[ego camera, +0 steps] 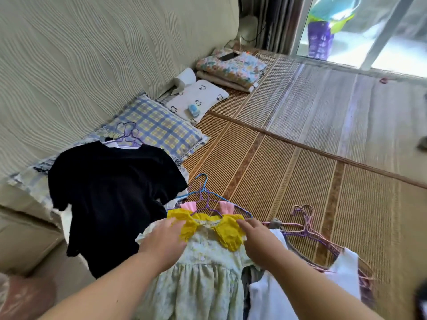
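Note:
A small pale green floral dress (203, 280) with yellow lace shoulders lies in front of me on a pile of clothes, still on a wire hanger (208, 199). My left hand (164, 241) holds its left yellow shoulder. My right hand (258, 239) holds the right yellow shoulder. A black T-shirt (111, 195) on a purple hanger lies to the left. White garments (272, 296) on pink and purple hangers (307, 229) lie to the right.
A woven straw mat (288, 176) covers the bed. Along the beige padded headboard (80, 54) lie a checked pillow (157, 130), a small white pillow with a blue toy (193, 110), and folded floral bedding (233, 65). A glass door (360, 35) is at the far right.

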`<control>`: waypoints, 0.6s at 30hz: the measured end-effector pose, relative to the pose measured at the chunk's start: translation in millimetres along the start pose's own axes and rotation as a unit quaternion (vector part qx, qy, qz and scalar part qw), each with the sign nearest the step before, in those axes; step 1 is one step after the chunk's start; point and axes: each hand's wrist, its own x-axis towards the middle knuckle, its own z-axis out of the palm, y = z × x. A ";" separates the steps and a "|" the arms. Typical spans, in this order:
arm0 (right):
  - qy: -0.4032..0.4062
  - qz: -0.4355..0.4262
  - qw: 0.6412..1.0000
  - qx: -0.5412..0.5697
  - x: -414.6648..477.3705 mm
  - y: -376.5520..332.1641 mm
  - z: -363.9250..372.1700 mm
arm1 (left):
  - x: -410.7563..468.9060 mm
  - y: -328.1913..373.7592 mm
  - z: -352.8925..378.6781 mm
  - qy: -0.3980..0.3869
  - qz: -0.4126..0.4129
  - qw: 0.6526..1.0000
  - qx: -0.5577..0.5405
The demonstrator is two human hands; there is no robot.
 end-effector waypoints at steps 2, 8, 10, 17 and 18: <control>0.012 -0.004 1.000 -0.006 -47.6 3.5 -11.2 | -40.2 12.7 -4.6 0.004 0.022 1.000 0.016; 0.063 0.002 0.998 -0.013 -216.4 23.8 -27.5 | -183.1 81.8 2.3 0.047 0.130 0.990 0.011; 0.073 0.004 0.997 -0.007 -268.5 36.5 -25.8 | -224.4 109.3 11.4 0.054 0.171 0.984 0.015; 0.112 0.104 0.988 0.019 -433.2 110.5 -13.7 | -328.5 222.4 56.5 0.004 0.294 0.956 0.022; 0.117 0.124 0.985 0.021 -453.1 123.6 -14.1 | -339.1 240.3 63.8 0.000 0.310 0.950 0.024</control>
